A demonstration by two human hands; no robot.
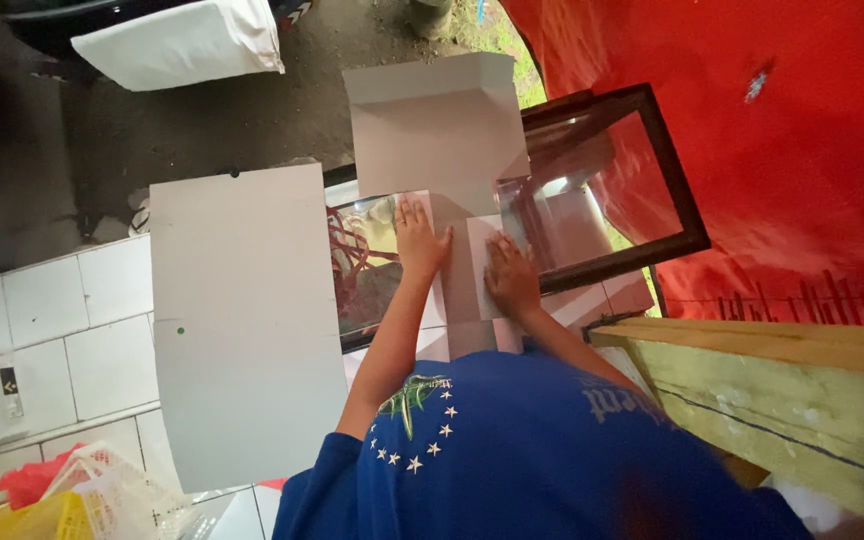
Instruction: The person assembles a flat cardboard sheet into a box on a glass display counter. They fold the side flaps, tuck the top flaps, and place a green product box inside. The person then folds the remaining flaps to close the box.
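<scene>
Right now our fingers point(410, 212) lie flat and spread, gripping nothing: the left hand point(418, 240) presses palm down on a white cardboard flap point(439, 215), and the right hand point(512, 278) lies flat, fingers together, on the neighbouring flap point(480, 250) just beside it. Both flaps belong to a pale cardboard box point(437, 130) that stands open on the white tiled desk point(62, 330), its tall back panel rising beyond our hands. Left of the left hand, a shiny sheet with red markings point(360, 265) shows under the flap. Further left, a large grey board point(242, 320) lies over the tiles. To the right of the box, a dark-framed glass case point(687, 215) stands against a red tarpaulin point(782, 120). A wooden plank point(802, 385) runs along our right side, and a yellow plastic basket point(82, 495) sits at the lower left.
</scene>
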